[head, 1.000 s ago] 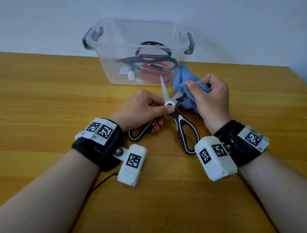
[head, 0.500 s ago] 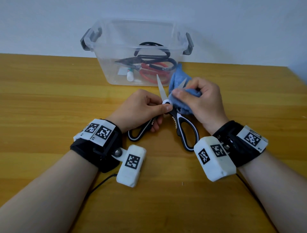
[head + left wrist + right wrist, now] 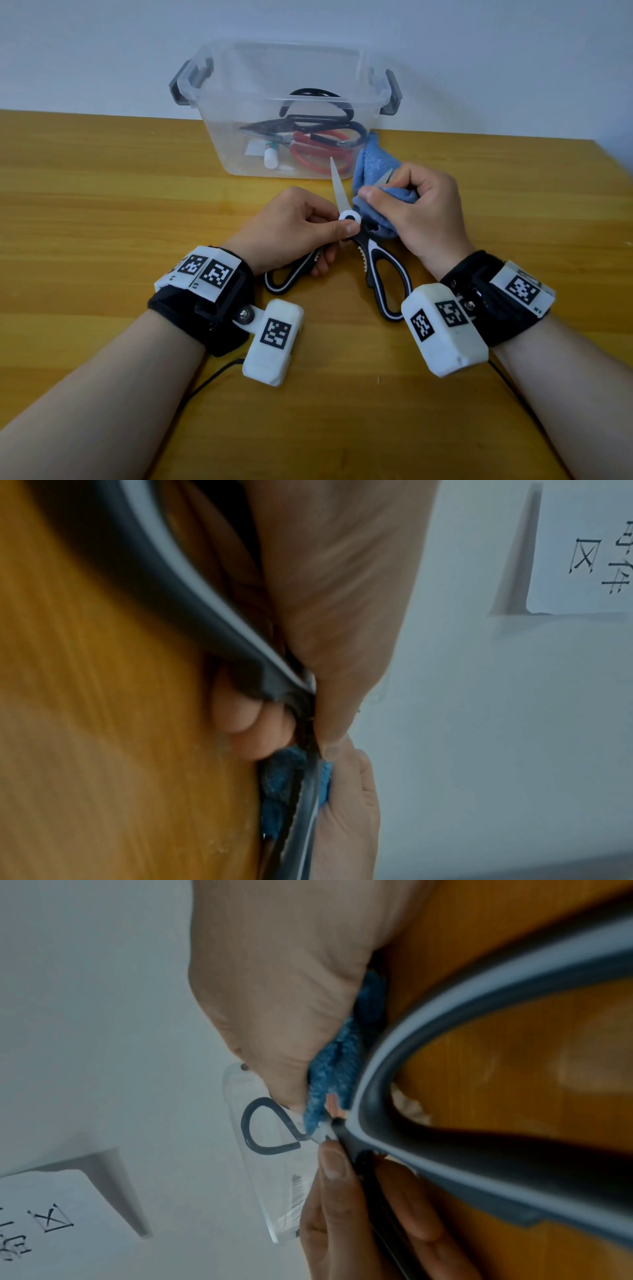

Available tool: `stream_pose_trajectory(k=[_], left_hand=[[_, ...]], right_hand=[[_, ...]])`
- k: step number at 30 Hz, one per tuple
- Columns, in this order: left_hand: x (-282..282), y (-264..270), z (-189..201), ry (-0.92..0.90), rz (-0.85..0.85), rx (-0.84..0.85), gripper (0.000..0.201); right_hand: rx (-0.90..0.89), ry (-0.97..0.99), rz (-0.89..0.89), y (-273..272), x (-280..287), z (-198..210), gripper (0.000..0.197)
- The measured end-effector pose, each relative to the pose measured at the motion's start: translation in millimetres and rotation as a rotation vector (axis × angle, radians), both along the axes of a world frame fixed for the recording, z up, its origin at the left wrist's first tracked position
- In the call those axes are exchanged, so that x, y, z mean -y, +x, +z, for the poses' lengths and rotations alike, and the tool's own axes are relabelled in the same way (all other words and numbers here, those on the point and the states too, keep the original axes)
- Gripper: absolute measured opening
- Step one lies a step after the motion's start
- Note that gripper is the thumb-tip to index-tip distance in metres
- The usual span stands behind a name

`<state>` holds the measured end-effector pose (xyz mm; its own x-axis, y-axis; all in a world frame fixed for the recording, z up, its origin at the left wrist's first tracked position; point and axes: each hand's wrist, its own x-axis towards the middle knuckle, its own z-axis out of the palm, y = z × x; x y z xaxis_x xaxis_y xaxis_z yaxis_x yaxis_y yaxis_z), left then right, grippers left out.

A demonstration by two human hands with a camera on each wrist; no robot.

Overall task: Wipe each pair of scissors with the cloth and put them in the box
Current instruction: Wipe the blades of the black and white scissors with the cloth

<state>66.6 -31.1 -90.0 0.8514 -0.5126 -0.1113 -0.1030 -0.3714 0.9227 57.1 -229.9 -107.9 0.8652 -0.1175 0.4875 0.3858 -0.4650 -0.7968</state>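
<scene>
Wooden table [image 3: 102,212] with box [image 3: 219,137] of scissors behind; left hand [image 3: 291,229] pinches open scissors [image 3: 371,253], right hand [image 3: 424,212] grips cloth [image 3: 373,164] around one blade.

The scissors [image 3: 371,255] near the middle of the table have black handles edged in white, a white round pivot and pale silver blades. The cloth [image 3: 371,168] wrapped on one blade is light blue. The table [image 3: 102,205] is yellow-orange wood with streaky grain. At its far edge the box [image 3: 236,113] is clear plastic with grey clips, showing red-handled scissors [image 3: 318,156] and black-handled scissors [image 3: 322,118] inside. The wristbands [image 3: 212,308] are black with white tags bearing black square patterns.
</scene>
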Motion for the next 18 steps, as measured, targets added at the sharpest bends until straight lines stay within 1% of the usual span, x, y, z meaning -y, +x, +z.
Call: stream_pose_trajectory(k=[2,4,6,7,8,10,11,13,15,17,18], left_hand=[[-1,-1,0,0.007,-0.017,0.006,0.032],[-1,-2,0,0.011,-0.017,0.009,0.032],[0,0,0,0.005,0.008,0.004,0.033],[0,1,0,0.003,0.019,0.000,0.033],[1,1,0,0.002,0.025,-0.002,0.033],[1,2,0,0.003,0.022,0.001,0.033],[1,2,0,0.005,0.018,0.005,0.033],[1,1,-1,0.004,0.005,0.016,0.035],[0,0,-1,-0.003,-0.012,0.022,0.034],[-1,-2,-1,-0.005,-0.036,0.023,0.031],[-1,-2,-1,-0.007,-0.042,0.024,0.030]], right_hand=[[0.016,0.078,-0.132,4,4,-1,0.038],[0.023,0.218,-0.239,6,7,-1,0.037],[0.036,0.303,-0.254,6,7,1,0.035],[0.032,0.291,-0.207,5,6,1,0.034],[0.017,0.231,-0.130,3,4,2,0.034],[-0.023,0.050,0.041,-1,-2,1,0.036],[-0.036,-0.006,0.077,-2,-3,1,0.038],[-0.016,-0.025,0.048,0,-1,0,0.039],[0.012,-0.007,-0.044,2,1,-1,0.036],[-0.005,0.054,-0.168,4,4,-2,0.037],[-0.028,0.119,-0.227,6,5,-2,0.037]])
